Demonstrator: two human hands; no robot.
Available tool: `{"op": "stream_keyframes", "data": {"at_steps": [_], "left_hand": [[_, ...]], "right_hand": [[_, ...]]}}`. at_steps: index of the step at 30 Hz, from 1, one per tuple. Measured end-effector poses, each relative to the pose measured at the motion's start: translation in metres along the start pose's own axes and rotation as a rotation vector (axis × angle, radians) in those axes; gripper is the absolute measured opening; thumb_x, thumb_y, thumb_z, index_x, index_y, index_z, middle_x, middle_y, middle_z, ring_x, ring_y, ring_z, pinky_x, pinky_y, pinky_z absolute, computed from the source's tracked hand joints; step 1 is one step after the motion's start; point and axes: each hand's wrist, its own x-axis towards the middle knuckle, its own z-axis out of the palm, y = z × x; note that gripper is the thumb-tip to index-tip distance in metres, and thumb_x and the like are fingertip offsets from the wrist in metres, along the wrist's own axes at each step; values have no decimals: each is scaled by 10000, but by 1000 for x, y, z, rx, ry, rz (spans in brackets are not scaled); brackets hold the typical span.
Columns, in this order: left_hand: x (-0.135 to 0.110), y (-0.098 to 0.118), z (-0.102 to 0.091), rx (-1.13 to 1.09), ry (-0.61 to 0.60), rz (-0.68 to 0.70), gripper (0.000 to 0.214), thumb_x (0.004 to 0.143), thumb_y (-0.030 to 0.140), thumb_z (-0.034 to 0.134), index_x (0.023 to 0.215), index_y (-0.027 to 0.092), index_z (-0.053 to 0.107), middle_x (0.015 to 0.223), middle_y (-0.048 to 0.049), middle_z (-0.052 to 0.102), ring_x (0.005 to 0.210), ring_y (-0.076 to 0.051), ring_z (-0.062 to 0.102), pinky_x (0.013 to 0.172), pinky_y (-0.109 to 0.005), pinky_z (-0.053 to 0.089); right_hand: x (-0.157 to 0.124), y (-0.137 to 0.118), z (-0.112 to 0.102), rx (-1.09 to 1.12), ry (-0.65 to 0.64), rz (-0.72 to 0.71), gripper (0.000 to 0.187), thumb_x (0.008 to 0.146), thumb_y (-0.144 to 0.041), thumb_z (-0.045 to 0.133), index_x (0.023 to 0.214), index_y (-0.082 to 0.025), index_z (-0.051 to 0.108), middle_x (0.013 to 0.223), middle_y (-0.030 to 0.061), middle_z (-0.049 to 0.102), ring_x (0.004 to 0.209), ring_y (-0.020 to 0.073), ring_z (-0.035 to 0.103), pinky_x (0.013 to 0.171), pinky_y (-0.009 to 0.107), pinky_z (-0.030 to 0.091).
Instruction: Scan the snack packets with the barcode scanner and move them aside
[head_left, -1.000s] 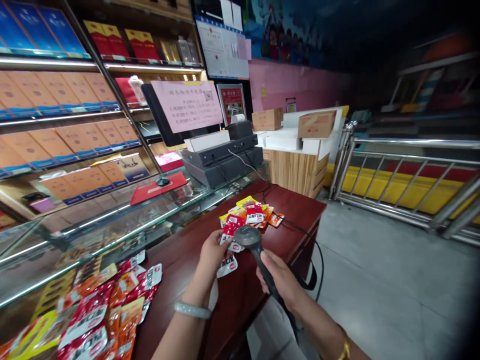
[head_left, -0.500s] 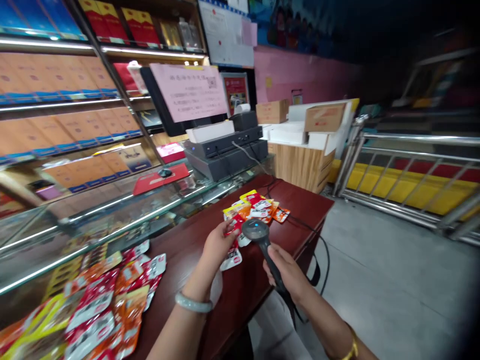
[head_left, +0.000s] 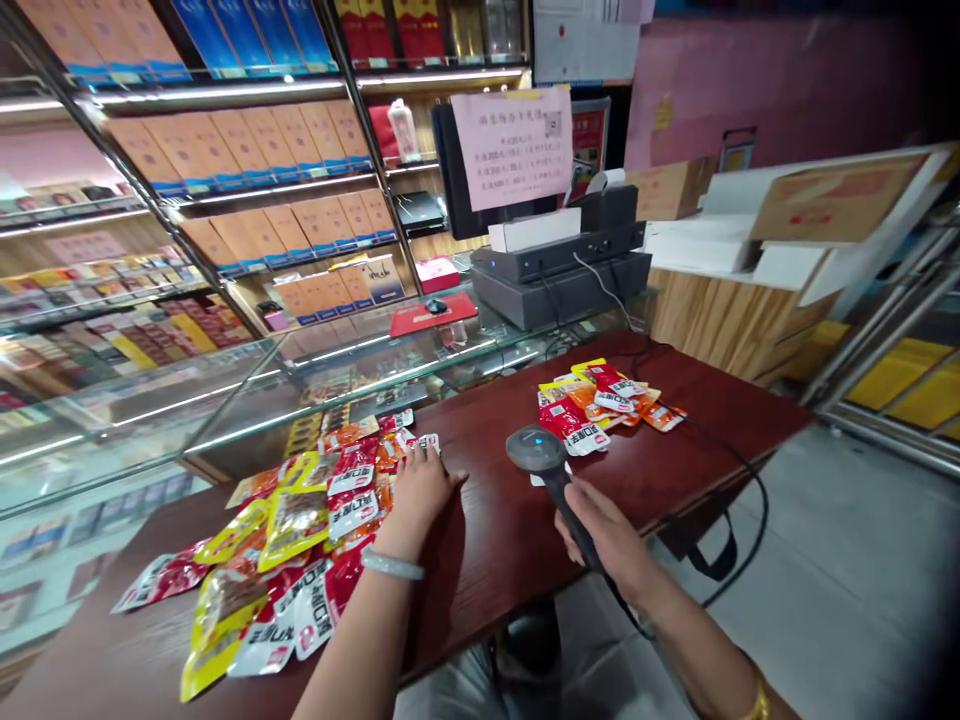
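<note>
My right hand [head_left: 606,535] is wrapped round the handle of a dark grey barcode scanner [head_left: 536,450], whose head shows a small blue light. At the right edge of a large heap of snack packets [head_left: 296,520], my left hand [head_left: 420,490] reaches onto the nearest red and silver ones. Its thumb stands apart from the fingers, and the fingertips are partly hidden among the packets. A smaller pile of red, yellow and orange packets [head_left: 581,405] lies beyond the scanner. Part of a silver packet shows beneath the scanner head.
The dark red wooden table [head_left: 495,540] borders a glass display counter [head_left: 337,375]. On the counter are a cash register unit [head_left: 559,285], a monitor with a pink notice [head_left: 517,150] and a mouse on a red mat [head_left: 420,318]. The scanner's cable [head_left: 750,570] loops past the table's right side.
My left hand has let go of a red packet by the smaller pile and moved left to the large heap. The view has swung left; my right hand still holds the scanner.
</note>
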Motion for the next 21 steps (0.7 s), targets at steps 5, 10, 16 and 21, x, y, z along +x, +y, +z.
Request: {"op": "stream_keyframes", "data": {"at_steps": [5, 10, 16, 21], "left_hand": [[-12, 14, -13, -31, -80, 113, 779, 903, 528, 583, 1469, 12, 445, 1531, -301, 441, 1464, -367, 396, 1179, -454, 319], [-46, 39, -21, -237, -121, 271, 745, 881, 427, 642, 1505, 80, 433, 1585, -240, 387, 1490, -342, 361, 1209, -450, 296], [-73, 47, -27, -530, -109, 319, 438, 888, 352, 629, 1312, 242, 636, 1330, -122, 684, 1212, -290, 640, 1019, -373, 465], [-73, 46, -32, -135, 168, 94, 413, 934, 499, 519, 1014, 126, 677, 1033, -204, 703, 1055, -357, 633, 912, -429, 469]], "right_hand": [[-2, 2, 10, -7, -23, 32, 510, 845, -709, 624, 918, -217, 515, 577, -85, 485, 427, 68, 404, 435, 195, 344], [-3, 3, 10, -17, -24, 31, 513, 838, -713, 629, 910, -218, 512, 561, -87, 484, 419, 69, 395, 430, 195, 334], [-6, 1, 3, -31, -1, 0, 583, 813, -743, 628, 1030, -204, 577, 547, -84, 496, 398, 83, 397, 416, 210, 324], [-12, -5, 4, -19, -2, 9, 647, 796, -749, 639, 1108, -184, 598, 551, -88, 484, 413, 79, 388, 415, 199, 313]]}}
